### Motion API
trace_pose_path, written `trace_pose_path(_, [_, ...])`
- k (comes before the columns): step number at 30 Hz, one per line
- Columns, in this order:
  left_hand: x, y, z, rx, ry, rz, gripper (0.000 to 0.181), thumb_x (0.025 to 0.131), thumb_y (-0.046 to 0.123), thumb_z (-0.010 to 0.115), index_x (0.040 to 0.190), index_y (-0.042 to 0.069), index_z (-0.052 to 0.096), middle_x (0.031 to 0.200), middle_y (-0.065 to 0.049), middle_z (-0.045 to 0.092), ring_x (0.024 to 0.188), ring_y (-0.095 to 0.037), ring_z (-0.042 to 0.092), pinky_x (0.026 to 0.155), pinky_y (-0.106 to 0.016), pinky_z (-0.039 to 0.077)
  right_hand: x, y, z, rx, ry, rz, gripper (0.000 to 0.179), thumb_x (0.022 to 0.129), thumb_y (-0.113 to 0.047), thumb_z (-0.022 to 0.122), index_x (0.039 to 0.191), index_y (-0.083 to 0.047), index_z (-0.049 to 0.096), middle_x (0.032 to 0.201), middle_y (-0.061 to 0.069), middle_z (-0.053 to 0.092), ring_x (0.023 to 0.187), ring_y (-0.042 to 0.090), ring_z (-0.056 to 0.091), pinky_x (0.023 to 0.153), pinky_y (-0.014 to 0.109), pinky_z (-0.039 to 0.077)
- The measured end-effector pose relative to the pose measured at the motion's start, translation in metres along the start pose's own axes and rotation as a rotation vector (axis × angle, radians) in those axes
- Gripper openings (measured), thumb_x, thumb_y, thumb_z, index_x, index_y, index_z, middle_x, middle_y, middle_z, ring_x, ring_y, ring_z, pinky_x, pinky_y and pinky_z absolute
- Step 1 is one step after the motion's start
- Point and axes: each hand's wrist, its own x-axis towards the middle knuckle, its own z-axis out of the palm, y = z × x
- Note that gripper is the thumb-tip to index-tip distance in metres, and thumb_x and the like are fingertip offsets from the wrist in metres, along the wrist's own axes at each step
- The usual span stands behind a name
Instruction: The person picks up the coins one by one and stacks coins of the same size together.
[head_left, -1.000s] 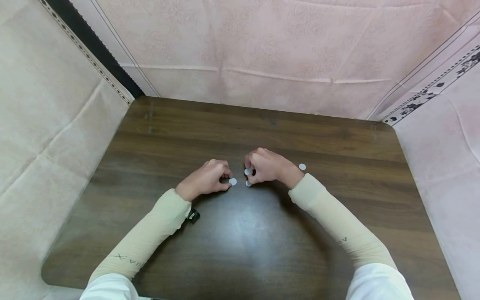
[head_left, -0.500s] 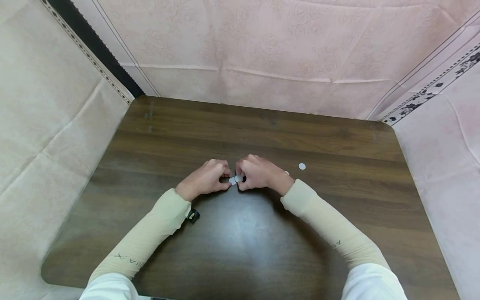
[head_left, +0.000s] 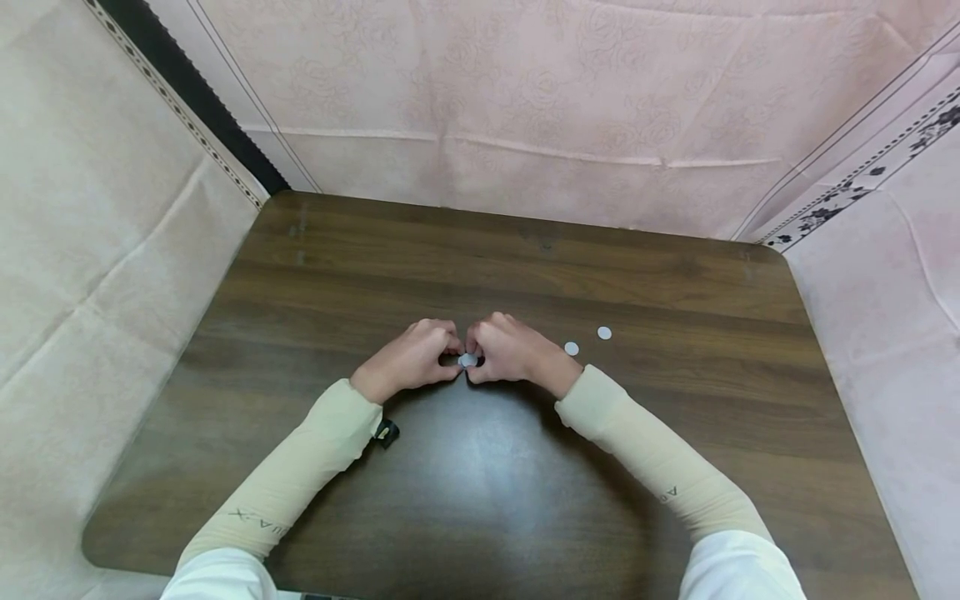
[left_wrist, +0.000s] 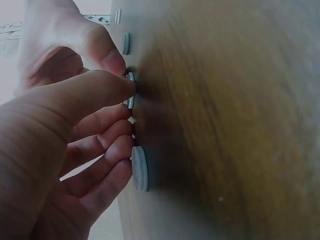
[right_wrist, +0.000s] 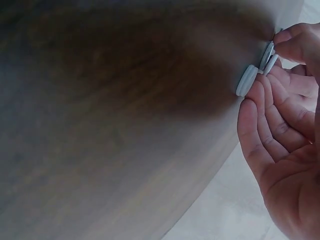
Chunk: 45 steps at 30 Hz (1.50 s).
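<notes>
My left hand (head_left: 418, 353) and right hand (head_left: 513, 348) meet near the middle of the table, thumbs and fingertips almost touching. Between them lies a small white round disc (head_left: 468, 360), overlapping another at its left side. The left thumb and fingers curl about the left disc (left_wrist: 131, 90); the right fingers pinch the upper one (right_wrist: 267, 56). In the left wrist view a thicker, two-layered disc (left_wrist: 140, 169) stands beside the left hand's lower fingers; the head view hides it. A thick pale disc (right_wrist: 247, 80) shows just past the right fingertips in the right wrist view.
Two more white discs, a nearer one (head_left: 572, 348) and a farther one (head_left: 604, 333), lie beyond the right wrist on the brown wooden table (head_left: 480, 483). Pale patterned cloth (head_left: 525, 100) hangs behind the table and along its sides. A black wrist strap piece (head_left: 386, 432) sits at the left cuff.
The right hand has moved left with its disc to the left hand, laying it over the disc there. A disc beside the right wrist has come into view. The left hand has stayed put.
</notes>
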Motion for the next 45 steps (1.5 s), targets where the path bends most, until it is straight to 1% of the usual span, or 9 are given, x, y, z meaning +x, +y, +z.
trace_pose_path(3, [-0.0004, 0.0001, -0.0003, 0.004, 0.001, 0.000, 0.004, 0.092, 0.013, 0.080, 0.095, 0.010, 0.081, 0.087, -0.002, 0.066, 0.076, -0.011, 0.053, 0.076, -0.034, 0.050, 0.0000, -0.0015, 0.0002, -0.002, 0.000, 0.001, 0.015, 0.085, -0.021, 0.078, 0.093, -0.009, 0.077, 0.087, 0.000, 0.075, 0.073, 0.005, 0.065, 0.070, 0.023, 0.056])
trace_pose_path(9, [-0.0013, 0.0006, -0.0017, 0.002, -0.001, -0.007, 0.005, 0.091, 0.014, 0.080, 0.094, 0.010, 0.081, 0.088, -0.002, 0.066, 0.077, -0.012, 0.055, 0.072, -0.031, 0.051, -0.0002, -0.0047, 0.0008, 0.006, 0.001, -0.003, 0.013, 0.087, -0.020, 0.078, 0.094, -0.009, 0.077, 0.086, 0.000, 0.075, 0.069, 0.005, 0.064, 0.068, 0.023, 0.055])
trace_pose_path(18, [-0.0026, -0.0003, -0.0023, -0.009, 0.004, -0.017, 0.005, 0.091, 0.012, 0.080, 0.094, 0.008, 0.081, 0.087, -0.002, 0.066, 0.076, -0.011, 0.056, 0.070, -0.028, 0.052, -0.0011, -0.0072, 0.0000, -0.040, 0.005, -0.034, 0.010, 0.090, -0.019, 0.078, 0.094, -0.010, 0.079, 0.089, 0.000, 0.076, 0.072, 0.006, 0.066, 0.070, 0.024, 0.057])
trace_pose_path(23, [-0.0021, -0.0001, -0.0018, -0.006, 0.004, -0.020, 0.006, 0.091, 0.013, 0.080, 0.095, 0.009, 0.081, 0.088, -0.003, 0.066, 0.076, -0.011, 0.056, 0.071, -0.029, 0.053, -0.0015, -0.0076, -0.0011, -0.052, -0.002, -0.034, 0.011, 0.091, -0.020, 0.079, 0.095, -0.010, 0.079, 0.090, 0.001, 0.077, 0.073, 0.007, 0.067, 0.071, 0.026, 0.058])
trace_pose_path(33, [-0.0026, 0.0000, -0.0018, -0.003, 0.000, -0.027, 0.007, 0.091, 0.013, 0.081, 0.097, 0.009, 0.081, 0.089, -0.002, 0.066, 0.077, -0.012, 0.057, 0.072, -0.030, 0.053, -0.0025, -0.0077, -0.0036, -0.063, -0.014, -0.037, 0.014, 0.090, -0.019, 0.079, 0.098, -0.008, 0.079, 0.092, 0.003, 0.078, 0.077, 0.009, 0.070, 0.074, 0.027, 0.060])
trace_pose_path(40, [-0.0033, 0.0005, -0.0020, -0.007, -0.001, -0.027, 0.009, 0.091, 0.014, 0.081, 0.099, 0.009, 0.082, 0.090, -0.002, 0.067, 0.078, -0.013, 0.058, 0.074, -0.032, 0.054, -0.0020, -0.0068, -0.0030, -0.049, -0.012, -0.034, 0.014, 0.090, -0.019, 0.079, 0.098, -0.008, 0.078, 0.090, 0.003, 0.077, 0.076, 0.008, 0.069, 0.073, 0.027, 0.059])
trace_pose_path(45, [-0.0042, 0.0011, -0.0024, -0.011, -0.003, -0.029, 0.010, 0.091, 0.014, 0.081, 0.100, 0.009, 0.082, 0.092, -0.002, 0.068, 0.080, -0.014, 0.061, 0.075, -0.032, 0.055, -0.0016, -0.0054, -0.0018, -0.043, -0.009, -0.034, 0.015, 0.089, -0.018, 0.080, 0.100, -0.007, 0.078, 0.092, 0.004, 0.078, 0.081, 0.010, 0.072, 0.076, 0.028, 0.060])
